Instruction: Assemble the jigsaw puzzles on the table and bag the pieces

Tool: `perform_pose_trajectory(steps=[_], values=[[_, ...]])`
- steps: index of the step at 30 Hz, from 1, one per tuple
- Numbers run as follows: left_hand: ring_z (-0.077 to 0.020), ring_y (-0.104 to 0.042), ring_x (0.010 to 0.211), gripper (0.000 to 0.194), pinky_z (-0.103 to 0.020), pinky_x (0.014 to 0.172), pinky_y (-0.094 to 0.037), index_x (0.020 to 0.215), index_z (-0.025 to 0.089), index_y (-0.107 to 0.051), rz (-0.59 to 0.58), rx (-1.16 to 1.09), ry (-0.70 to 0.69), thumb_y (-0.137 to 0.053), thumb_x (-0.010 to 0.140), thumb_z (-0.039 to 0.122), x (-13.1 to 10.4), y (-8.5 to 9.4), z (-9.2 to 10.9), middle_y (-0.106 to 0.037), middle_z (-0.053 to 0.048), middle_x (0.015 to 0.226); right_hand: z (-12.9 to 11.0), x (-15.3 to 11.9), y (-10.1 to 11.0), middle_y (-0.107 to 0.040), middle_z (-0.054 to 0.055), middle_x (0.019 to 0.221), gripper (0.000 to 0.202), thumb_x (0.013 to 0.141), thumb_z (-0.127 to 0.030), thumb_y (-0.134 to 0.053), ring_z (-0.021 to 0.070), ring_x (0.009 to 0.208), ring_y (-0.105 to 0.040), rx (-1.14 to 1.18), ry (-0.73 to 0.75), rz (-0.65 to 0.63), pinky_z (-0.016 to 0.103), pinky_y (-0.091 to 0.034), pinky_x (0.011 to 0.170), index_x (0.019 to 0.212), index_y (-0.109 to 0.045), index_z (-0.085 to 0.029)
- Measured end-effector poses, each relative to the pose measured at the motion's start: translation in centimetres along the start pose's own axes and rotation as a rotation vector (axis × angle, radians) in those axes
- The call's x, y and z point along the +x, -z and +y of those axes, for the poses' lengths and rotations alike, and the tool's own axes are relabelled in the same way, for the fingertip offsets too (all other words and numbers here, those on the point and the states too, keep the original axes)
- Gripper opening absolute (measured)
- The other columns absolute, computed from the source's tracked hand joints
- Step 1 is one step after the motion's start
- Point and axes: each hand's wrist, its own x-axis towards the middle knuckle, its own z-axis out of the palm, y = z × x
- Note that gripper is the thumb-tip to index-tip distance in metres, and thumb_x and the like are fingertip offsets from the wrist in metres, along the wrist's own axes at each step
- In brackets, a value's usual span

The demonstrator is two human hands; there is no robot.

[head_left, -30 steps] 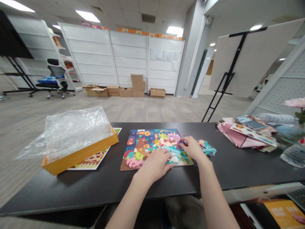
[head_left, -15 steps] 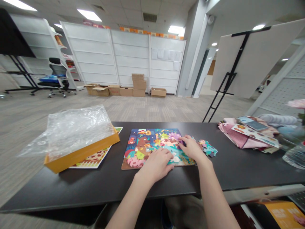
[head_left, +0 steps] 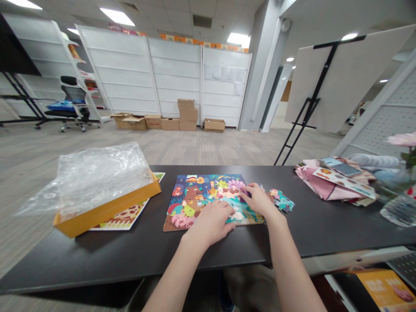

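A colourful jigsaw puzzle (head_left: 191, 197) with animal pictures lies flat on the black table (head_left: 136, 255). My left hand (head_left: 216, 220) rests palm down over its lower middle, fingers spread a little, holding nothing. At the puzzle's right side, my right hand (head_left: 256, 200) has its thumb and fingertips brought together on a purple piece (head_left: 244, 195); how firmly it is gripped is hard to see. Loose joined pieces (head_left: 283, 201), teal and pink, lie just right of my right hand, partly hidden behind it.
On the left, an orange box (head_left: 107, 210) holding clear plastic wrap (head_left: 100, 173) sits over a printed sheet (head_left: 136, 216). Folded cloths (head_left: 316, 184) with a card on top and a glass vase (head_left: 399, 210) with flowers stand at the right.
The whole view has shifted slightly. Both hands keep nearly the same places on the puzzle.
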Motion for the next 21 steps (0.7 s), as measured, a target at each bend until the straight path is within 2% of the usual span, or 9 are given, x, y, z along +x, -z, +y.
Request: perform_pose_trajectory(steps=[6, 21], values=[[-0.0287, -0.062, 0.111, 0.022, -0.042, 0.098, -0.049, 0.108, 0.020, -0.068, -0.025, 0.023, 0.014, -0.070, 0.089, 0.032, 0.1, 0.3, 0.5, -0.069, -0.008, 0.112, 0.2, 0.3, -0.7, -0.065, 0.016, 0.112, 0.028, 0.094, -0.032, -0.058, 0.0259, 0.108, -0.062, -0.023, -0.066, 0.057, 0.031, -0.043, 0.097, 0.109, -0.072, -0.012], [-0.0279, -0.059, 0.110, 0.019, -0.041, 0.093, -0.051, 0.105, 0.020, -0.067, 0.020, 0.092, 0.004, -0.065, 0.093, 0.034, 0.0, -0.2, 1.1, -0.066, -0.008, 0.111, 0.1, 0.4, -1.2, -0.067, 0.016, 0.108, 0.028, 0.090, -0.027, -0.060, 0.0252, 0.102, -0.063, -0.052, -0.082, 0.127, 0.031, -0.043, 0.092, 0.111, -0.072, -0.013]])
